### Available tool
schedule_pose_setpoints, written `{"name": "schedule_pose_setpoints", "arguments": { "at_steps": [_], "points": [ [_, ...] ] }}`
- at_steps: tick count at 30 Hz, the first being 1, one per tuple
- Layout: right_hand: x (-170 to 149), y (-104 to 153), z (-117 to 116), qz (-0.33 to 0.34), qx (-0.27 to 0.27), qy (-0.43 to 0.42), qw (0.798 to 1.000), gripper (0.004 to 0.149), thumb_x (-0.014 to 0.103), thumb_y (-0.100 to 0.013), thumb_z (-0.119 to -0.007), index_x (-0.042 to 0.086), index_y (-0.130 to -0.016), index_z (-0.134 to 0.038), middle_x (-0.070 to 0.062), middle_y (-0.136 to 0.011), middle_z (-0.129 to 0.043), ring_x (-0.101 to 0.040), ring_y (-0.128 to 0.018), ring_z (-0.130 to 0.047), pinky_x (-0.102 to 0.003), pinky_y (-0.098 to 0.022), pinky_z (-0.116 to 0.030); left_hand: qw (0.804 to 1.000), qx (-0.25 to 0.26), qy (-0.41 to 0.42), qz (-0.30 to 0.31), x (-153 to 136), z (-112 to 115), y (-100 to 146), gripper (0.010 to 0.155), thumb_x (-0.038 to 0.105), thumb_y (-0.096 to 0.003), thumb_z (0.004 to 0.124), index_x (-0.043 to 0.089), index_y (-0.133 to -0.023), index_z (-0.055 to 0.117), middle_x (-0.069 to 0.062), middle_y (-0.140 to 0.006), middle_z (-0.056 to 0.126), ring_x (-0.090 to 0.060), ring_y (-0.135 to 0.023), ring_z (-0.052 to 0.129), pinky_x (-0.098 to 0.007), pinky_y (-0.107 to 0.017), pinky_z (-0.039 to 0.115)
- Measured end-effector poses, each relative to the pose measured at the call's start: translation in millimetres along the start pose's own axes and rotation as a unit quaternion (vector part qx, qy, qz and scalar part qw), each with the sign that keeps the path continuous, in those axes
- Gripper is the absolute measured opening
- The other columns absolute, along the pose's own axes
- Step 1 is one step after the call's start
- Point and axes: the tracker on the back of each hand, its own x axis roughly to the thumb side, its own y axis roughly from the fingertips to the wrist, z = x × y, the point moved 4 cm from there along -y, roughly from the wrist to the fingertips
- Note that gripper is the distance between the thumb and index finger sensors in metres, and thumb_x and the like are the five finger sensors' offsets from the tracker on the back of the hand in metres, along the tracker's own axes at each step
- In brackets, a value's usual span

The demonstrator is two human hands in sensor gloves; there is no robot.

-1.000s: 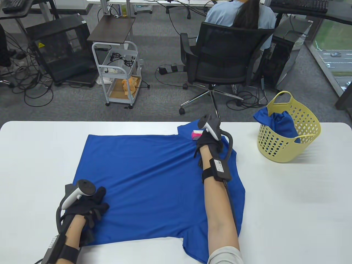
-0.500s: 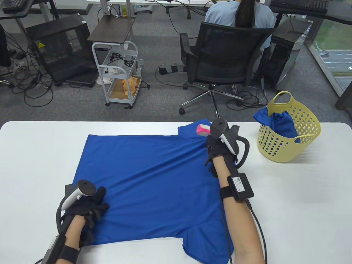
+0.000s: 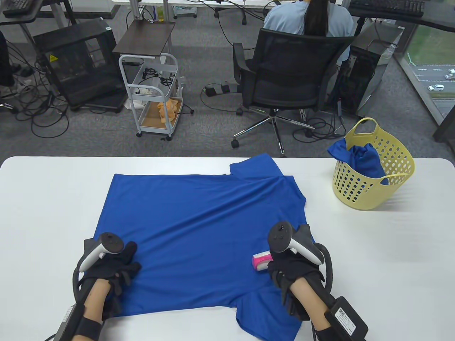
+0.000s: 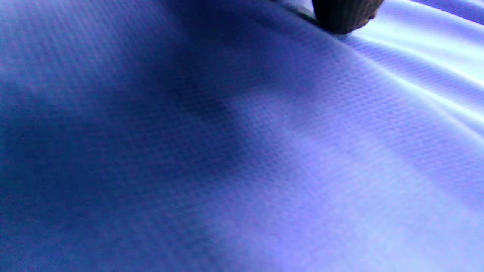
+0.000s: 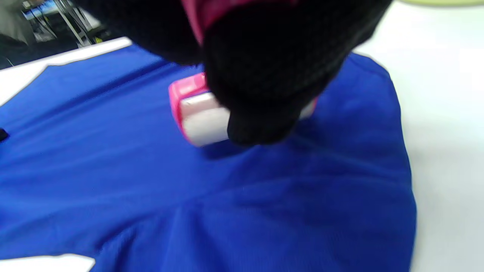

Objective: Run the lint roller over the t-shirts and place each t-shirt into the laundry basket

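Two blue t-shirts show: one t-shirt [image 3: 199,231] spread flat on the white table [image 3: 373,255], a second t-shirt [image 3: 362,160] bunched inside the one yellow laundry basket [image 3: 355,195] at the far right, a fold draped over its rim; one pink lint roller [image 3: 262,261] sits on the flat shirt's near right part, gripped by the right hand [image 3: 295,273] — fingers curled round its handle; the left hand [image 3: 112,271] presses the near left edge with fingers spread flat; beyond the table, an office chair [image 3: 284,81] and a white cart [image 3: 154,94].
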Motion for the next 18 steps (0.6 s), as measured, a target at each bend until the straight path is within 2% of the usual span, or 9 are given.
{"name": "schedule_pose_setpoints", "arguments": {
  "at_steps": [4, 8, 11, 13, 16, 18],
  "points": [
    [-1.4, -25.1, 6.3, -0.030, -0.028, 0.021, 0.999, 0.056, 0.031, -0.059, -0.062, 0.011, -0.106, -0.041, -0.027, -0.102, -0.069, -0.018, -0.044, -0.108, -0.010, -0.014, -0.098, 1.000, -0.001, 0.001, -0.001, -0.2, 0.4, 0.2, 0.071, 0.060, -0.0554, 0.056, 0.054, -0.105, 0.006, 0.014, -0.108, -0.017, -0.030, -0.101, -0.020, -0.067, -0.067, 0.004],
    [-4.9, -76.1, 27.6, -0.056, -0.076, -0.016, 0.995, 0.057, 0.034, -0.059, -0.063, 0.016, -0.106, -0.035, -0.022, -0.102, -0.070, -0.013, -0.037, -0.109, -0.006, -0.004, -0.095, 1.000, -0.001, 0.002, -0.001, -0.4, 0.6, 0.0, 0.071, 0.060, -0.0554, 0.056, 0.054, -0.105, 0.006, 0.015, -0.108, -0.017, -0.029, -0.101, -0.020, -0.067, -0.067, 0.003],
    [-15.5, -122.4, 50.3, -0.078, -0.123, -0.059, 0.987, 0.056, 0.037, -0.059, -0.066, 0.025, -0.105, -0.038, -0.020, -0.096, -0.077, -0.011, -0.033, -0.108, -0.005, -0.002, -0.094, 1.000, -0.001, 0.002, -0.001, -0.6, 0.7, -0.1, 0.071, 0.060, -0.0553, 0.056, 0.054, -0.105, 0.005, 0.015, -0.108, -0.017, -0.029, -0.101, -0.021, -0.067, -0.067, 0.003],
    [-20.5, -146.2, 60.2, -0.088, -0.136, -0.096, 0.982, 0.053, 0.038, -0.058, -0.067, 0.031, -0.105, -0.043, -0.019, -0.091, -0.082, -0.012, -0.031, -0.107, -0.006, -0.001, -0.093, 1.000, -0.001, 0.003, -0.001, -0.6, 0.7, -0.1, 0.071, 0.060, -0.0553, 0.056, 0.054, -0.105, 0.005, 0.015, -0.108, -0.017, -0.029, -0.101, -0.021, -0.067, -0.067, 0.003],
    [-23.5, -171.1, 74.1, -0.094, -0.164, -0.119, 0.975, 0.053, 0.039, -0.058, -0.069, 0.033, -0.105, -0.045, -0.017, -0.088, -0.086, -0.013, -0.034, -0.106, -0.007, -0.002, -0.091, 1.000, -0.001, 0.002, 0.000, -0.7, 0.8, -0.2, 0.071, 0.060, -0.0554, 0.056, 0.054, -0.105, 0.005, 0.015, -0.108, -0.017, -0.030, -0.101, -0.021, -0.067, -0.067, 0.003],
    [-23.1, -189.7, 76.9, -0.087, -0.126, -0.135, 0.979, 0.059, 0.035, -0.058, -0.066, 0.029, -0.107, -0.033, -0.016, -0.092, -0.076, -0.016, -0.046, -0.099, -0.013, -0.011, -0.089, 1.000, -0.002, 0.002, 0.000, -0.7, 0.8, -0.2, 0.071, 0.060, -0.0554, 0.056, 0.054, -0.105, 0.005, 0.015, -0.107, -0.017, -0.030, -0.101, -0.021, -0.067, -0.067, 0.003]
  ]
}}
